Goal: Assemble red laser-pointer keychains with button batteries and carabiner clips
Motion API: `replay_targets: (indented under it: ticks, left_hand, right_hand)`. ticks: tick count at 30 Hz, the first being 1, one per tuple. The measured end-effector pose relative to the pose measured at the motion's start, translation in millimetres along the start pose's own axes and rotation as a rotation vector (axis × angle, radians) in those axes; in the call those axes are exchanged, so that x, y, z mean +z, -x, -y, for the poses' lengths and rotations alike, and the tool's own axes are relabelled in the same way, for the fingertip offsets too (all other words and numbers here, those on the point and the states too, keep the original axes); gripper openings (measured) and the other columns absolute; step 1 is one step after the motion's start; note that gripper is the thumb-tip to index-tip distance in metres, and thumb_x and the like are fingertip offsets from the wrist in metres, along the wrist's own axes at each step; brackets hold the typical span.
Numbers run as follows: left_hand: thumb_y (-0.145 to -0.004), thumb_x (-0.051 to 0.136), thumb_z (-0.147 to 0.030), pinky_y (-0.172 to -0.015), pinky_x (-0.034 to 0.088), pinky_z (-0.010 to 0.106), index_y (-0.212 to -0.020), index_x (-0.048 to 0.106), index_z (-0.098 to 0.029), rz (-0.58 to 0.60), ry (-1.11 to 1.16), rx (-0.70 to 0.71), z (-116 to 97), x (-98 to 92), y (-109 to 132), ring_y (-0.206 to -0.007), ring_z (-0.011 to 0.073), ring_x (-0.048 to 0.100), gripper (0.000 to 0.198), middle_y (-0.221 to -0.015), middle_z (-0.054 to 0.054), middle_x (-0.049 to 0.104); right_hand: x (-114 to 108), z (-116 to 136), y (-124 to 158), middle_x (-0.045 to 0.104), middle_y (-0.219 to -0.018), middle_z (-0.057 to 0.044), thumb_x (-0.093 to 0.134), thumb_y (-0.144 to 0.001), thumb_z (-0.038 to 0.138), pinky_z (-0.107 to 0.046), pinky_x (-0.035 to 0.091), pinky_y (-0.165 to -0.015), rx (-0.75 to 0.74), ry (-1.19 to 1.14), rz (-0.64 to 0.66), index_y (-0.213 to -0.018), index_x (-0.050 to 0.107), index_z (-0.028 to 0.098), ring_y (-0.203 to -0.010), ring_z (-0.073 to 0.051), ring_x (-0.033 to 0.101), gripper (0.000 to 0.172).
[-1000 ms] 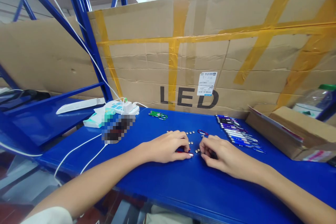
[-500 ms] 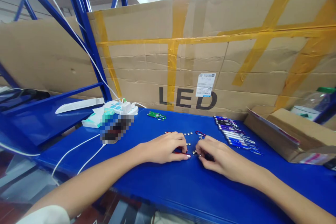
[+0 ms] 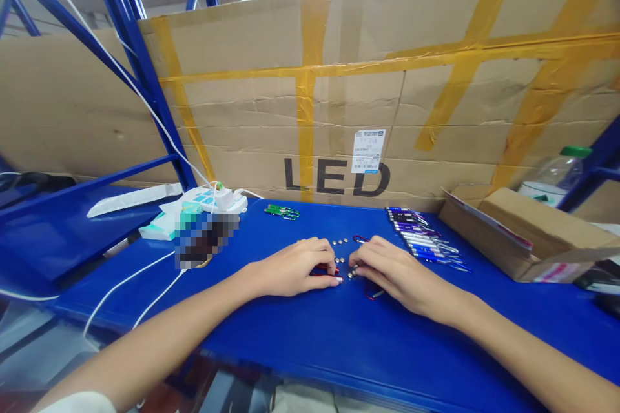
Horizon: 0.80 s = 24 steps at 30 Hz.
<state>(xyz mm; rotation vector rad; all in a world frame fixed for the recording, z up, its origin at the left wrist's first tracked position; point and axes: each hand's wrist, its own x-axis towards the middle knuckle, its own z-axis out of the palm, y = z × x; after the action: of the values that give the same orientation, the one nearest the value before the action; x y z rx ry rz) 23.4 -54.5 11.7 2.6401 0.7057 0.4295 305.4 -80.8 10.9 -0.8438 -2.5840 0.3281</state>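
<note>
My left hand (image 3: 295, 268) rests on the blue table, its thumb and fingers closed on a slim red metal tube (image 3: 334, 278) with a silver end, like a mini flashlight body. Another red piece shows just behind its thumb. Facing it, my right hand (image 3: 392, 274) pinches at small silver button cells (image 3: 351, 273); its fingertips partly cover them. Several more button cells (image 3: 340, 242) lie in short rows between and behind the hands. One red carabiner (image 3: 359, 239) lies behind my right hand, and a second red carabiner (image 3: 372, 295) sticks out below it.
Several blue, silver, purple and black flashlights (image 3: 421, 239) with carabiners lie in a row at right, beside an open cardboard box (image 3: 513, 232). Green flashlights (image 3: 281, 211) lie at the back. A power strip (image 3: 223, 200) with white cables stands left. A large cardboard sheet (image 3: 252, 116) rises behind.
The view has turned slightly, so everything sits further left and a little higher. My right fingertips have shifted slightly at the button cells, and a red carabiner now shows below that hand.
</note>
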Motion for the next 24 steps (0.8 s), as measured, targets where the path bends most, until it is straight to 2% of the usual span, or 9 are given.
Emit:
replay_targets:
  ticks: [5, 11, 17, 24]
  left_hand:
    - [-0.109, 0.065, -0.041, -0.102, 0.047, 0.036, -0.107, 0.070, -0.020, -0.053, 0.024, 0.016, -2.3, -2.2, -0.4, -0.111, 0.0231, 0.064, 0.022, -0.116, 0.007, 0.071]
    - [-0.109, 0.065, -0.039, -0.094, 0.048, 0.032, -0.111, 0.068, -0.022, -0.107, 0.034, -0.037, -4.6, -4.8, 0.1, -0.106, 0.0214, 0.061, 0.017, -0.106, 0.004, 0.071]
    - [-0.114, 0.056, -0.040, -0.095, 0.047, 0.033, -0.124, 0.070, -0.022, -0.106, -0.024, -0.014, -1.7, -5.7, -0.2, -0.105, 0.0220, 0.060, 0.025, -0.105, 0.005, 0.070]
    - [-0.113, 0.057, -0.042, -0.094, 0.048, 0.034, -0.118, 0.072, -0.021, -0.163, -0.016, 0.024, -2.4, -7.0, -0.1, -0.104, 0.0220, 0.060, 0.027, -0.106, 0.006, 0.072]
  right_hand:
    - [-0.4, -0.7, 0.5, 0.066, -0.101, -0.006, 0.046, -0.117, 0.036, -0.038, 0.050, -0.086, 0.012, -0.017, -0.022, -0.109, 0.062, 0.025, -0.094, -0.023, 0.058, 0.021]
    - [-1.3, -1.4, -0.2, 0.065, -0.105, -0.007, 0.050, -0.115, 0.036, -0.037, 0.049, -0.087, 0.017, -0.036, -0.010, -0.108, 0.062, 0.024, -0.100, -0.024, 0.057, 0.019]
    - [-0.3, -3.3, -0.2, 0.069, -0.107, -0.007, 0.049, -0.115, 0.036, -0.037, 0.050, -0.088, 0.022, -0.042, -0.027, -0.114, 0.066, 0.025, -0.101, -0.025, 0.059, 0.020]
    - [-1.3, -1.8, -1.6, 0.070, -0.106, -0.007, 0.049, -0.115, 0.035, -0.037, 0.050, -0.087, 0.047, -0.049, -0.069, -0.112, 0.065, 0.026, -0.101, -0.025, 0.060, 0.019]
